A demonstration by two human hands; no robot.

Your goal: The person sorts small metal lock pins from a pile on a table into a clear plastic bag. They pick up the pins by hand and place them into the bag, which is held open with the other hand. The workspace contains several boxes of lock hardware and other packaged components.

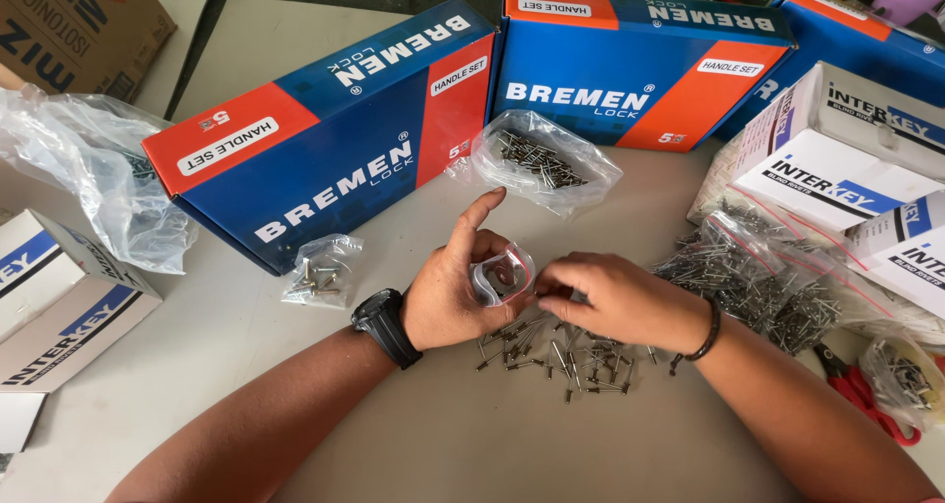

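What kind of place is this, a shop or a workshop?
Probably a hardware shop's packing table: loose metal rivets lie under both hands, a small clear plastic bag is being filled, and blue-and-orange cardboard boxes stand behind.

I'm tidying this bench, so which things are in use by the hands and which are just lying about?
In use:
left hand
small clear zip bag
right hand
loose rivets

Lying about:
blue and orange boxes
bag of rivets
small screw bag
white boxes
red-handled tool
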